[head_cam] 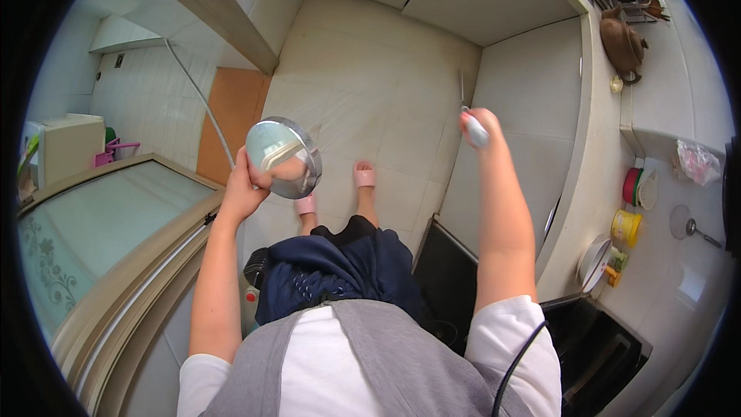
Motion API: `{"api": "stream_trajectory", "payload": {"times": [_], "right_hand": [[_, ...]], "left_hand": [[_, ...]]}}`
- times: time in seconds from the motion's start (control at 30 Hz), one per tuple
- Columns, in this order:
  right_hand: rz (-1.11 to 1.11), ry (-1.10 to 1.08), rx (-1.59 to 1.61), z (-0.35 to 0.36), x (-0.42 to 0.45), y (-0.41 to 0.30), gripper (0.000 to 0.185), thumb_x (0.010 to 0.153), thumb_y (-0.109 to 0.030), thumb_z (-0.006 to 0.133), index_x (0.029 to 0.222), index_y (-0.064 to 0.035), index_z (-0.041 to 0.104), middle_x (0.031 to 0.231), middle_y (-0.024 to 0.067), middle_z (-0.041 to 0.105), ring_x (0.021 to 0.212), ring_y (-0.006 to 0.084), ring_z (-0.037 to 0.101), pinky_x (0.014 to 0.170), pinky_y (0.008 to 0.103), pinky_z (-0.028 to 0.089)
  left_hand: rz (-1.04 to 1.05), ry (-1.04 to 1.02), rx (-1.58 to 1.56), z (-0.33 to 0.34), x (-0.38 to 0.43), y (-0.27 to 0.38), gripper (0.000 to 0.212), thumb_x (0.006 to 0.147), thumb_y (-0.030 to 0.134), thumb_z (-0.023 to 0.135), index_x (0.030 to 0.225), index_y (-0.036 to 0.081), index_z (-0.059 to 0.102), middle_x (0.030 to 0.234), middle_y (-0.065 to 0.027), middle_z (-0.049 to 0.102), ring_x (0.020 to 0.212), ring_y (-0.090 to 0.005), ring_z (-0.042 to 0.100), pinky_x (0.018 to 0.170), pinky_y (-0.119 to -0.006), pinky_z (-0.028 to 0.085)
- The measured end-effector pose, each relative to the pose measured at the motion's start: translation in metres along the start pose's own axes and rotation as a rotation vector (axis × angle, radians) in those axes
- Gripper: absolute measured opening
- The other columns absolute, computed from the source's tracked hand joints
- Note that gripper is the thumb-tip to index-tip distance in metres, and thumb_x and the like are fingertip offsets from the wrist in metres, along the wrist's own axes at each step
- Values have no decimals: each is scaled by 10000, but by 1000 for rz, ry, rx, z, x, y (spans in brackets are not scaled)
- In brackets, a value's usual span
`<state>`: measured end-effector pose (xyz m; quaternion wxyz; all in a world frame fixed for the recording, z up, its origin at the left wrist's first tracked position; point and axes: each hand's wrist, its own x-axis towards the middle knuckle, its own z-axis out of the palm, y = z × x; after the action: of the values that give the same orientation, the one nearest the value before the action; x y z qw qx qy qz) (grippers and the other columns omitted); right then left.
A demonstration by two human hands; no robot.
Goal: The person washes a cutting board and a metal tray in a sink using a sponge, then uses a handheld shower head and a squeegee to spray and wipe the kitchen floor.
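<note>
A round, mirror-shiny metal bowl or pan [285,156] is gripped at its left edge by my left hand [243,188], tilted so that its bright surface faces me. Out to the right, my right hand [481,127] is closed around the pale handle [477,131] of a utensil. A thin metal shaft sticks out beyond the fist; its far end is blurred, so I cannot tell the kind of tool. Both hands are held in the air, well apart, over the tiled floor [370,87].
A sliding door with frosted glass [110,214] stands at left. Along the right runs a counter [666,75] with a brown teapot [622,49], a yellow tub [626,227] and a strainer [689,226]. Cabinets [521,104] stand below it. A black cable hangs by my right sleeve.
</note>
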<state>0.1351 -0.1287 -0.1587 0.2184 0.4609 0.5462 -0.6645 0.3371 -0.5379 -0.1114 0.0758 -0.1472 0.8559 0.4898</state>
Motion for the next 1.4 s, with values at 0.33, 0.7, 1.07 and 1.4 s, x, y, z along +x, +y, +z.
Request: {"api": "stream_trajectory", "payload": {"times": [0.33,0.7,1.07,1.4], "right_hand": [[194,-276,-30,-41,-84,-11,95,780,-66,407,795,22,374,616,83,436,452,126,440,371,234,407],[41,-85,221,-23,67,-121,114,762,-38,389,853,29,371,691,118,467,516,194,481,425,319,430],[98,-20,-186,68,12,-6,99,761,-22,340,853,5,364,720,130,428,543,205,469,425,320,436],[265,-219,-32,-64,-68,-124,75,778,-53,396,790,8,354,565,79,416,392,87,367,301,181,305]], "left_hand": [[-8,118,120,46,20,53,560,594,8,535,1109,40,314,847,-177,488,771,-316,498,690,-330,407],[-45,125,98,59,18,91,531,594,-13,510,1091,40,332,823,-170,489,733,-289,499,671,-309,409],[-127,223,111,52,-7,62,630,585,-17,555,1145,36,271,932,-146,501,849,-248,504,732,-292,405],[-167,262,-31,41,-9,54,636,578,-44,553,1146,70,290,962,-146,504,890,-250,505,740,-303,410]]}}
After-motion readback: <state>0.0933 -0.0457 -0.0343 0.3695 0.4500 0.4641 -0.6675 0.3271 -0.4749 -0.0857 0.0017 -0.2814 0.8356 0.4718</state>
